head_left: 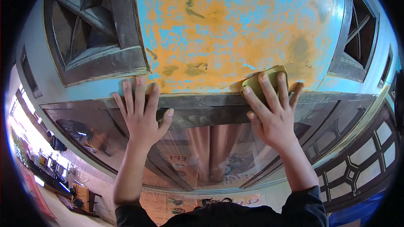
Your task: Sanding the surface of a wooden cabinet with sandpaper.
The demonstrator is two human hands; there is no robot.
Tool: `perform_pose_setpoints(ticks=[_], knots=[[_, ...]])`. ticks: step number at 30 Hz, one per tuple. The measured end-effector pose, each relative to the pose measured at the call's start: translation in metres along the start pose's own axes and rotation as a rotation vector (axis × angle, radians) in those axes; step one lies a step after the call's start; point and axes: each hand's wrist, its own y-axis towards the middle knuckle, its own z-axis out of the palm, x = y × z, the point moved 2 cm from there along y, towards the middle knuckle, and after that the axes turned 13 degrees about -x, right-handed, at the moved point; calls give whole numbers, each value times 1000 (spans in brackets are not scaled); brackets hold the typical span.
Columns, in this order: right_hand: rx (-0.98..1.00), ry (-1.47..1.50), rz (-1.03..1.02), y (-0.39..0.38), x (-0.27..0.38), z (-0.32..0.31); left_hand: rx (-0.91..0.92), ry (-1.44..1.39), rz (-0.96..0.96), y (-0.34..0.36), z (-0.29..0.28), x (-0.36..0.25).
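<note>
The patchy orange-and-blue wall panel (244, 25) is bordered below by a dark wooden frame (200, 104), whose edge could be scuffed if a stroke were carried too low. Nothing is held by the left hand (143, 117), its fingers spread near the panel's lower left corner. By the right hand's (274, 120) spread fingers, the yellowish pad (256, 84) is pressed against the panel's lower right; since no thumb is wrapped around it, it could be dropped over the edge.
</note>
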Motion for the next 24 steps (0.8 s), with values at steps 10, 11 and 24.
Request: perform_pose_setpoints(ticks=[10, 11, 24], knots=[[-10, -28, 162, -9, 11, 3, -8, -46, -119, -25, 3, 2], [-22, -83, 106, -13, 9, 5, -5, -54, -116, -26, 4, 2], [-146, -136, 118, -12, -14, 6, 1, -94, -163, -27, -3, -2]])
